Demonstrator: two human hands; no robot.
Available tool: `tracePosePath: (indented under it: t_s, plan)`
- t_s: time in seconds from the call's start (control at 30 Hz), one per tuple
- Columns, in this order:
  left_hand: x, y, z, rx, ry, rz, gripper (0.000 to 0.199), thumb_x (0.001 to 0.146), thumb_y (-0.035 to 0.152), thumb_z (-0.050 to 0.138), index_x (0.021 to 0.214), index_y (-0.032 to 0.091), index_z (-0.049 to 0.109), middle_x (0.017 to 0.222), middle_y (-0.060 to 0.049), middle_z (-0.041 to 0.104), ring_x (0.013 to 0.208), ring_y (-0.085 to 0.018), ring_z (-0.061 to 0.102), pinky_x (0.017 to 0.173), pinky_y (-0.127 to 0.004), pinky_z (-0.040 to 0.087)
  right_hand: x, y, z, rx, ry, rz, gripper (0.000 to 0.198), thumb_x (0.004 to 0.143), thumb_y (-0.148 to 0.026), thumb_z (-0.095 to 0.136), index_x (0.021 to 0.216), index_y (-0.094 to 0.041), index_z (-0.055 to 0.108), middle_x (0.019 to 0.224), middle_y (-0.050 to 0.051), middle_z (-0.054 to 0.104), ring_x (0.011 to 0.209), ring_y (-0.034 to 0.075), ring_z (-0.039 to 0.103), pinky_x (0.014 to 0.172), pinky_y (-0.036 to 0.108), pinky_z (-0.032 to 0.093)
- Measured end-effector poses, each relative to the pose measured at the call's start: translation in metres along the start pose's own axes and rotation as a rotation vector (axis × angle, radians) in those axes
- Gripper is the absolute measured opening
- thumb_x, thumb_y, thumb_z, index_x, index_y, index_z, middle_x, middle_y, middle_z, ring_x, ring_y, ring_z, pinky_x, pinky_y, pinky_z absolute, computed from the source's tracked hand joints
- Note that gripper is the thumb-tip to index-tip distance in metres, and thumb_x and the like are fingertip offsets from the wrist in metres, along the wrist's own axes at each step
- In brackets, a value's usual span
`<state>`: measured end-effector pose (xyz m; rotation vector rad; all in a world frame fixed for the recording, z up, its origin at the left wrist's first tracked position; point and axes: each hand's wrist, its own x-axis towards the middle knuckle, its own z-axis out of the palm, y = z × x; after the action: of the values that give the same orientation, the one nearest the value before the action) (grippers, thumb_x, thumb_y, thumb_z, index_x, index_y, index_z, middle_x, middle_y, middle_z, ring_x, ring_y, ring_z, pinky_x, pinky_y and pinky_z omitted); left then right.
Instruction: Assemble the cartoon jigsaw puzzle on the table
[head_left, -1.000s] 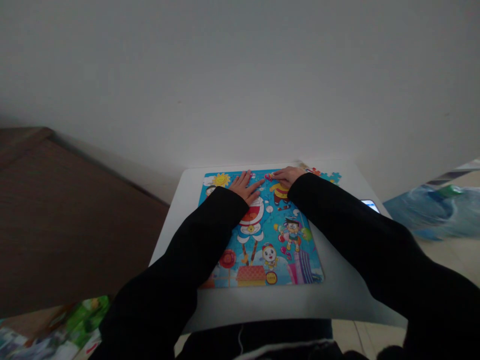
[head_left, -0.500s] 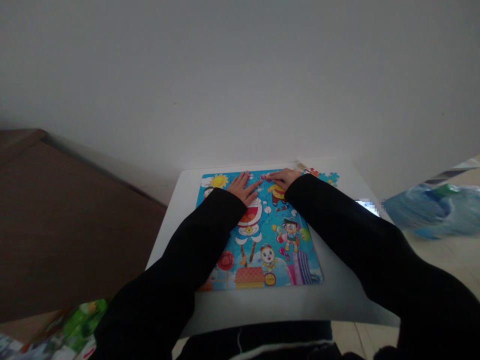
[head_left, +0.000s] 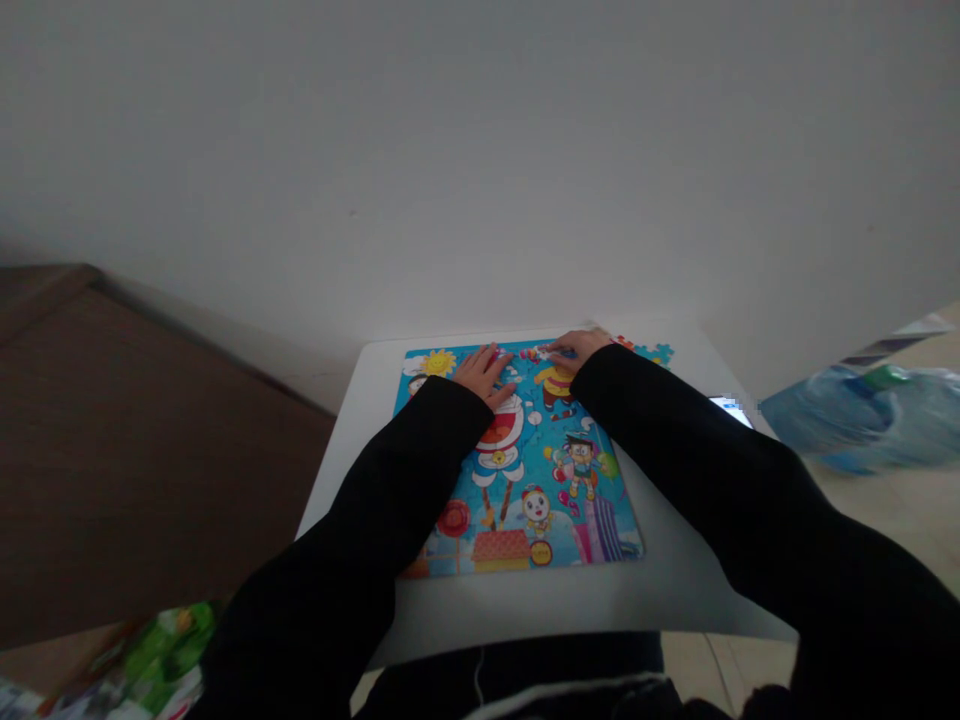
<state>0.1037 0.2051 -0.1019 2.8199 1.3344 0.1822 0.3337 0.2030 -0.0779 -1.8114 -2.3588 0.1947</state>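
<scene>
Jigsaw puzzle (head_left: pixel 536 465), flat on the white table (head_left: pixel 517 610), its 9 o'clock side hidden by the left sleeve (head_left: pixel 375 490). Left hand (head_left: pixel 481 375), at 11 o'clock: fingers spread. Right hand (head_left: pixel 579 349), at 1 o'clock: fingers more bent than half a second earlier; any grip indiscernible. Printed heads point toward 12; long axis uncertain. Loose pieces (head_left: pixel 661 354) at 2, partly covered.

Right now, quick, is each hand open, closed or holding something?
Left hand: open, spread on the puzzle.
Right hand: bent at the puzzle's far part; whether it grips anything cannot be told.
</scene>
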Motion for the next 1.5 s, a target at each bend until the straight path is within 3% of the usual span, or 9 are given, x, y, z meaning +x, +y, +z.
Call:
tracePosePath:
  t_s: [0.13, 0.37, 0.67, 0.83, 1.5]
  plan:
    - [0.002, -0.001, -0.001, 0.009, 0.055, 0.026, 0.055, 0.083, 0.050, 0.041, 0.129, 0.019, 0.039, 0.134, -0.014, 0.036, 0.122, -0.027, 0.034, 0.101, -0.040, 0.026, -0.003, 0.002, 0.000, 0.102, 0.063, 0.124, 0.026, 0.074, -0.031, 0.057, 0.097, -0.023, 0.067, 0.094, 0.002, 0.068, 0.084, 0.017, 0.062, 0.076, 0.027, 0.048]
    - [0.002, 0.001, -0.007, 0.038, 0.042, 0.017, 0.054, 0.082, 0.053, 0.042, 0.128, 0.025, 0.040, 0.131, -0.011, 0.039, 0.117, -0.026, 0.038, 0.098, -0.039, 0.029, -0.005, 0.002, 0.016, 0.319, 0.172, 0.156, 0.029, 0.072, -0.026, 0.055, 0.099, -0.022, 0.065, 0.090, 0.001, 0.069, 0.081, 0.014, 0.063, 0.073, 0.025, 0.050]
    - [0.003, -0.001, -0.004, 0.039, 0.047, 0.020, 0.055, 0.082, 0.056, 0.039, 0.130, 0.029, 0.037, 0.130, -0.010, 0.038, 0.116, -0.026, 0.036, 0.096, -0.040, 0.029, -0.006, 0.003, 0.021, 0.208, 0.233, 0.022, 0.028, 0.071, -0.035, 0.057, 0.094, -0.023, 0.068, 0.092, 0.003, 0.067, 0.084, 0.016, 0.061, 0.078, 0.026, 0.048]
    - [0.003, 0.000, -0.003, 0.041, 0.042, 0.009, 0.055, 0.082, 0.057, 0.038, 0.130, 0.031, 0.037, 0.131, -0.008, 0.036, 0.117, -0.026, 0.035, 0.096, -0.040, 0.028, -0.005, 0.003, 0.023, 0.166, 0.247, 0.039, 0.030, 0.070, -0.041, 0.058, 0.093, -0.025, 0.068, 0.092, 0.003, 0.067, 0.086, 0.017, 0.061, 0.079, 0.028, 0.047]
    - [0.003, 0.006, -0.008, 0.066, 0.016, -0.023, 0.054, 0.082, 0.058, 0.037, 0.131, 0.036, 0.033, 0.131, -0.009, 0.035, 0.117, -0.028, 0.034, 0.095, -0.041, 0.027, -0.011, -0.011, 0.008, 0.145, 0.232, 0.093, 0.023, 0.070, -0.031, 0.058, 0.084, -0.018, 0.069, 0.087, 0.006, 0.068, 0.083, 0.018, 0.061, 0.076, 0.027, 0.048]
